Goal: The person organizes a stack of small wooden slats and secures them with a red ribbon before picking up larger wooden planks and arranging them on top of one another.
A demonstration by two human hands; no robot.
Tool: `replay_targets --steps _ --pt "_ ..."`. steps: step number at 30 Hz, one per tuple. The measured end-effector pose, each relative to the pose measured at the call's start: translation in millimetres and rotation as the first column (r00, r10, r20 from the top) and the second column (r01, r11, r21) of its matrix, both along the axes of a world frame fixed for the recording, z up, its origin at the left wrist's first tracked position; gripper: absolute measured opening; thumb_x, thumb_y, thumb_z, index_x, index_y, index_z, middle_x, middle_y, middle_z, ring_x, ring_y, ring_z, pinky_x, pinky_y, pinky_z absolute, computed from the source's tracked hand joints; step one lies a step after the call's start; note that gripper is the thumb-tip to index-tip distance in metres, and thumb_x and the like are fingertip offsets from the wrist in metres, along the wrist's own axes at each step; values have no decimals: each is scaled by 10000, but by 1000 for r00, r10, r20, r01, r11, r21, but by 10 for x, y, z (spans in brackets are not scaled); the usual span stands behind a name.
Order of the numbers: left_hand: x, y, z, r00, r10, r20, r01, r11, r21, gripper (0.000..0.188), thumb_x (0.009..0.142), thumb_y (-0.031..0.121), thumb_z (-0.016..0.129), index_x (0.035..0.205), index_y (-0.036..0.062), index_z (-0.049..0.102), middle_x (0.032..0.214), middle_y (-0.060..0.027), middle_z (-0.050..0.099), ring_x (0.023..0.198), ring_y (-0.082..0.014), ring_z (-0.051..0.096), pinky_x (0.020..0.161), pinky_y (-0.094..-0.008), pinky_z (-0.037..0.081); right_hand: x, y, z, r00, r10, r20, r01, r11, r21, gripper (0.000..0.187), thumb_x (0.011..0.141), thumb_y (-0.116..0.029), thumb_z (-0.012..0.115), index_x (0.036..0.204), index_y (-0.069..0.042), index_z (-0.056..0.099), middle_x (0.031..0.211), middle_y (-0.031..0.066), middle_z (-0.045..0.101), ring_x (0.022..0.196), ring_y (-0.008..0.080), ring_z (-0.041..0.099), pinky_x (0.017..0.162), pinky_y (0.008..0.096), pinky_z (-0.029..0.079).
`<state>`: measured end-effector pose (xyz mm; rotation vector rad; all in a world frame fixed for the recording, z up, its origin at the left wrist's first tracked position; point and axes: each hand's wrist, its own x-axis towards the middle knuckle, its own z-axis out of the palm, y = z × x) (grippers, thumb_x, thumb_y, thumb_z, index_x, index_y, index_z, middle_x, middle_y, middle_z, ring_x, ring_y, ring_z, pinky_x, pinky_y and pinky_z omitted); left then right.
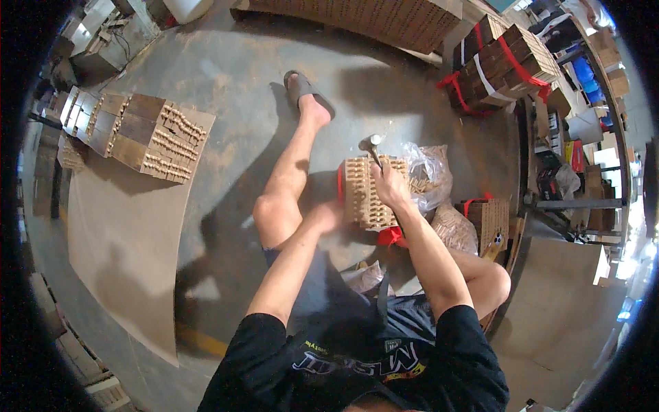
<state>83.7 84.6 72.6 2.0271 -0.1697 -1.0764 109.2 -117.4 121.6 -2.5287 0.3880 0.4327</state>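
I sit on the floor with a wooden block [364, 196] full of rows of small pegs standing between my legs. My right hand [390, 185] is closed around the handle of a hammer [375, 145], whose metal head is raised just above the block's top edge. My left hand [328, 215] presses against the block's left side, steadying it. A red strap [391, 237] lies under the block. A clear plastic bag of small wooden pegs [429, 175] sits right behind the block.
Finished pegged blocks [147, 137] lie in a row at the left beside a large cardboard sheet [123, 233]. Bundles of wooden pieces tied with red straps [504, 62] stand at the upper right. Another pegged block [489, 221] and a sack [456, 230] sit by my right knee.
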Motion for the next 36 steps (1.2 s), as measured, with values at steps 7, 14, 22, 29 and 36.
replay_targets --steps 7,14,22,29,36 --pt "-10 -53 -28 999 47 4 -47 998 -46 496 918 455 535 1235 89 641 1216 -202 647 1095 -332 638 919 -419 496 52 -58 -137 987 109 -115 -119 989 -84 379 966 -271 494 1182 30 576 953 255 653 949 423 651 806 509 528" --pt "95 -75 71 992 -94 87 91 995 42 437 942 368 474 1281 135 623 1232 -210 638 1158 -355 606 963 -426 471 -185 17 -4 950 266 166 -247 961 -126 517 987 -403 440 1054 73 630 937 345 643 954 502 611 857 551 478" --pt "30 -95 -255 991 -89 100 84 995 51 431 948 377 468 1264 133 630 1181 -214 659 1128 -376 615 943 -438 477 -416 -93 -446 944 197 264 -167 977 -135 316 986 -261 475 1045 18 609 902 282 637 841 461 637 696 546 514" --pt "3 -5 -377 985 -58 161 65 997 -36 423 933 336 471 1267 122 619 1214 -216 643 1167 -380 592 961 -439 467 -422 163 104 996 -14 89 8 998 70 367 989 -282 463 1101 30 618 905 284 638 852 475 633 763 539 507" --pt "-16 -71 102 986 -119 120 111 991 72 415 937 330 473 1256 115 628 1190 -213 658 1150 -354 614 958 -413 468 -509 212 777 990 140 -22 -137 983 121 470 964 -376 462 1092 38 643 954 310 660 935 438 651 839 492 496"
